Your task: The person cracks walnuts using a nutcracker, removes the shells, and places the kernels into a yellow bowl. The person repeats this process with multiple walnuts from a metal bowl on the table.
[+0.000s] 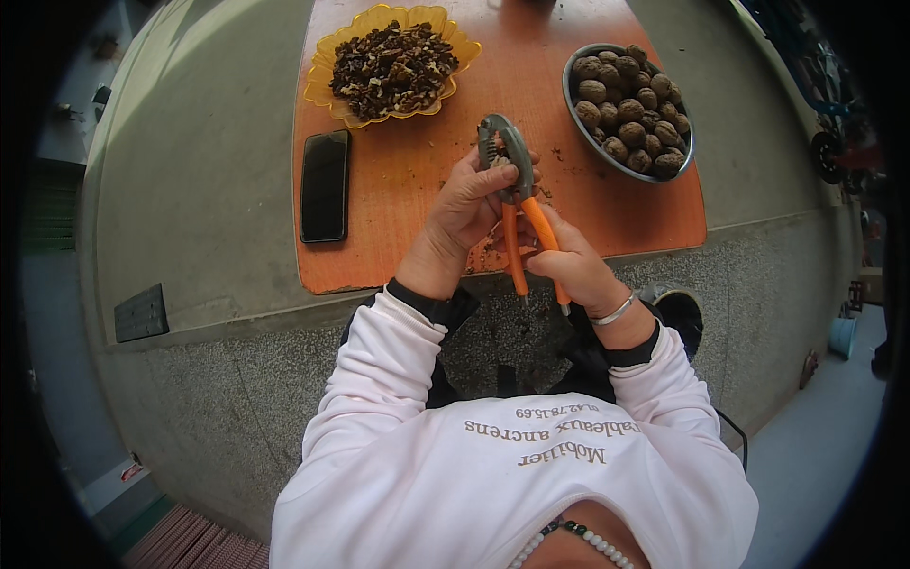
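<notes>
My right hand (pixel 576 263) grips the orange handles of a nutcracker shaped like pliers (pixel 525 167), with a grey metal head and toothed jaws. The handles stand apart. Around the head curls my left hand (pixel 462 195), thumb pressed by the jaws on a walnut (pixel 500 158), mostly hidden by the fingers and metal. Both hands are above the near edge of an orange wooden table (pixel 398 206). Beyond my left hand, a yellow scalloped bowl (pixel 466 53) is heaped with shelled walnut kernels (pixel 391 67). To the right, a metal bowl (pixel 565 78) holds several whole walnuts (pixel 631 110).
A black smartphone (pixel 325 186) lies on the table's left side. Shell crumbs (pixel 558 153) are scattered near the hands. A dark object (pixel 530 6) is cut off at the far edge. Below the table's near edge is a speckled floor (pixel 284 384). A dark round container (pixel 679 316) stands by my right forearm.
</notes>
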Demonstrator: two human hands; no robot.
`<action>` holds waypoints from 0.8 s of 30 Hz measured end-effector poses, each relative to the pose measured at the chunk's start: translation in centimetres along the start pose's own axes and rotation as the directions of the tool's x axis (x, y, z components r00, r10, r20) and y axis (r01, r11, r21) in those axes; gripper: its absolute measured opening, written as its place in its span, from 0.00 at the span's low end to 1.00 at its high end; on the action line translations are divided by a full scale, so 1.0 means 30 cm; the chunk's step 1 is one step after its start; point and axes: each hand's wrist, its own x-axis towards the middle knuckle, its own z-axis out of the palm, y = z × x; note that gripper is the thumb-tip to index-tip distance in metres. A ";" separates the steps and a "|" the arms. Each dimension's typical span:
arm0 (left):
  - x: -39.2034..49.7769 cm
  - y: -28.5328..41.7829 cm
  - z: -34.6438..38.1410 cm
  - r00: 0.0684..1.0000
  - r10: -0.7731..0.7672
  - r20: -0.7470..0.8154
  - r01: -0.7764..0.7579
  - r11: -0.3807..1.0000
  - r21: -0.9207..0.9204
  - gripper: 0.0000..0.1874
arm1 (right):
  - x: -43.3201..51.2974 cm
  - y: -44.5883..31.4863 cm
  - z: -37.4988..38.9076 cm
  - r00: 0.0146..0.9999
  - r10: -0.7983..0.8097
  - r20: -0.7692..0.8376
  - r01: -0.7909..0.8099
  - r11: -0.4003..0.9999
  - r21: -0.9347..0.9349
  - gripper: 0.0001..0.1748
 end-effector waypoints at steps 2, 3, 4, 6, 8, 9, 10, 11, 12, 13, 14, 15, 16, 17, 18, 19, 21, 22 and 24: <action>-0.001 -0.001 0.001 1.000 0.006 -0.027 -0.006 1.000 0.021 0.20 | 0.001 0.001 -0.002 1.000 0.010 -0.003 -0.010 0.999 -0.040 0.37; -0.003 -0.001 0.001 0.999 0.010 -0.040 -0.009 0.999 0.032 0.20 | 0.003 0.001 -0.003 1.000 0.014 -0.004 -0.015 0.998 -0.060 0.37; -0.005 0.001 0.000 0.999 0.010 -0.038 -0.008 0.999 0.045 0.19 | 0.003 0.000 -0.003 0.999 0.039 -0.011 -0.040 0.997 -0.069 0.37; -0.008 0.004 -0.004 1.000 0.011 -0.026 -0.010 0.998 0.064 0.18 | 0.005 -0.004 -0.003 0.994 0.098 -0.043 -0.101 0.992 -0.071 0.38; -0.009 0.008 -0.009 0.997 -0.002 -0.072 0.009 0.996 0.088 0.16 | 0.005 -0.008 0.002 0.998 0.064 0.002 -0.064 0.996 0.063 0.38; -0.011 0.010 -0.011 0.996 -0.008 -0.094 0.017 0.995 0.096 0.16 | 0.005 -0.009 0.005 0.999 0.051 0.016 -0.053 0.989 0.138 0.39; -0.011 0.010 -0.012 0.995 0.002 -0.102 0.008 0.995 0.099 0.16 | 0.007 -0.010 0.006 0.998 0.061 0.025 -0.064 0.985 0.158 0.39; -0.009 0.007 -0.011 0.994 0.010 -0.109 0.001 0.995 0.102 0.16 | 0.007 -0.012 0.004 0.997 0.070 0.032 -0.075 0.981 0.178 0.39; -0.006 0.005 -0.010 0.991 0.007 -0.130 0.007 0.994 0.112 0.17 | 0.008 -0.013 0.002 0.996 0.081 0.026 -0.085 0.976 0.202 0.39; -0.006 0.003 -0.007 0.991 0.012 -0.131 0.001 0.995 0.101 0.17 | 0.010 -0.011 0.002 0.997 0.068 0.036 -0.074 0.978 0.194 0.40; -0.009 0.001 -0.003 0.989 0.006 -0.148 0.009 0.995 0.097 0.17 | 0.013 -0.007 0.002 0.998 0.059 0.033 -0.064 0.980 0.191 0.40; -0.010 0.000 0.002 0.986 -0.001 -0.164 0.016 0.996 0.092 0.18 | 0.015 -0.002 0.002 0.998 0.049 0.031 -0.054 0.981 0.188 0.40; -0.009 -0.002 0.007 0.985 0.005 -0.173 0.010 0.996 0.088 0.17 | 0.018 0.002 0.001 0.997 0.074 0.002 -0.073 0.991 0.110 0.40; -0.006 -0.004 0.013 0.983 0.010 -0.182 0.005 0.996 0.084 0.17 | 0.022 0.007 0.000 0.995 0.096 -0.030 -0.095 0.995 0.032 0.39; -0.005 -0.009 0.019 0.982 0.014 -0.190 0.001 0.997 0.078 0.17 | 0.022 0.009 -0.001 0.990 0.128 -0.066 -0.131 0.991 -0.040 0.39; -0.004 -0.013 0.023 0.980 0.036 -0.196 -0.020 0.996 0.081 0.16 | 0.022 0.011 -0.002 0.992 0.110 -0.064 -0.114 0.992 -0.060 0.39; -0.004 -0.020 0.026 0.975 0.083 -0.205 -0.066 0.994 0.091 0.14 | 0.025 0.011 -0.003 0.994 0.092 -0.065 -0.097 0.992 -0.082 0.39; -0.003 -0.020 0.023 0.974 0.075 -0.213 -0.052 0.992 0.113 0.14 | 0.025 0.008 -0.003 0.995 0.087 -0.040 -0.088 0.996 -0.021 0.38; -0.002 -0.019 0.013 0.971 0.055 -0.232 -0.019 0.987 0.158 0.13 | 0.027 -0.002 -0.004 0.997 0.075 0.003 -0.075 0.990 0.118 0.38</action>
